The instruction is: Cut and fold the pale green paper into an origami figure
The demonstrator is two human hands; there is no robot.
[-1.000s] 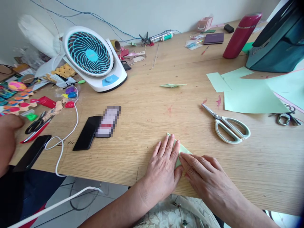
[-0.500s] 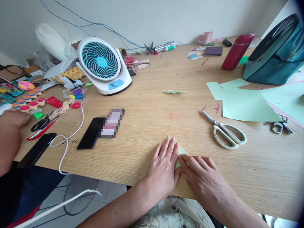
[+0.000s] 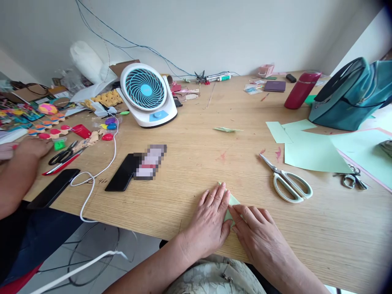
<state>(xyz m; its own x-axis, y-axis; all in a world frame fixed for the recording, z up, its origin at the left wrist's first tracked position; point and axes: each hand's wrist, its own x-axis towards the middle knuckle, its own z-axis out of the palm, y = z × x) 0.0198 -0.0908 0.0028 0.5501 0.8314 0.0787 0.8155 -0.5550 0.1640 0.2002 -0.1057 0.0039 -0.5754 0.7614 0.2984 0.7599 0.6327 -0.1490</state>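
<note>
Pale green folded paper (image 3: 232,201) pinned flat on counter (image 3: 190,179) under left hand (image 3: 211,222) and right hand (image 3: 260,237), fingers extended, gripping nothing; uneven pressure risks a skewed crease.

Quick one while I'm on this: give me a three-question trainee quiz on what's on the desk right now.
1. True or false: both hands, the left hand and the right hand, press flat on the folded green paper.
2. Which lies nearest the right hand? A. fan B. scissors C. red bottle
3. Fill in: the black phone lies to the ____ of the left hand.

Key: 1. true; 2. B; 3. left
</note>
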